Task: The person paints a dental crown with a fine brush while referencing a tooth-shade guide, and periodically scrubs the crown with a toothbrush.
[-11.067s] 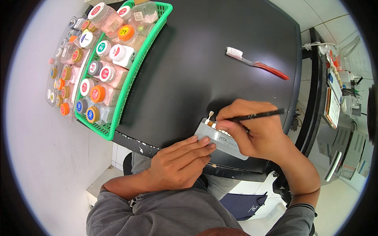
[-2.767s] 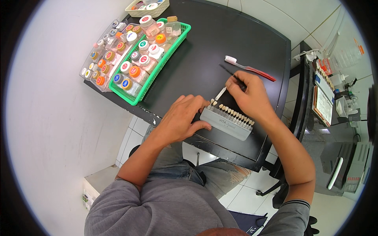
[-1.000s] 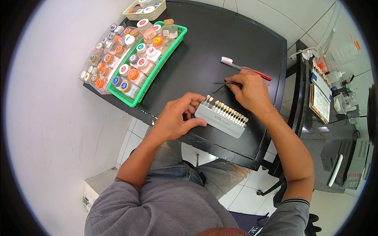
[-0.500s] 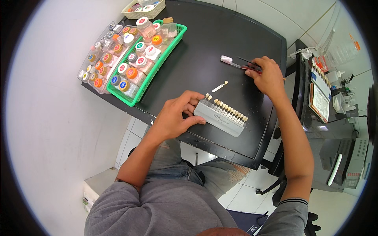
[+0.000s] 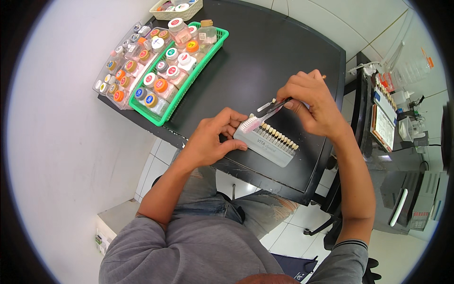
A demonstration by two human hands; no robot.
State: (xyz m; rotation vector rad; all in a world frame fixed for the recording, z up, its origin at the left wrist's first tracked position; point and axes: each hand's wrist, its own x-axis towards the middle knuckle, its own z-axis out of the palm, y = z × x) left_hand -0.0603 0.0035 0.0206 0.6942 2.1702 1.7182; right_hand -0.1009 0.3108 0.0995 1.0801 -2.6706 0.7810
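Note:
My left hand (image 5: 213,142) is curled round the left end of a grey shade guide holder (image 5: 274,155), which lies near the table's front with a row of cream tooth-shaped tabs along its top. My right hand (image 5: 312,102) holds a toothbrush together with a slim black tool (image 5: 275,106). The brush's pale pink-and-white bristles (image 5: 249,125) are over the left end of the tab row; whether they touch it, I cannot tell. A loose white tab (image 5: 265,105) lies just behind the holder, partly hidden by the black tool.
A green basket (image 5: 189,85) full of capped jars stands at the left beside a clear tray (image 5: 99,75) of smaller jars. A cream basket (image 5: 175,15) sits at the back. A side counter (image 5: 392,161) on the right holds another tab set (image 5: 385,92), a framed board (image 5: 382,128) and equipment.
My right hand has picked up the red-handled toothbrush from the back right and brought it down-left over the holder, black tool still held. My left hand stays at the holder's end.

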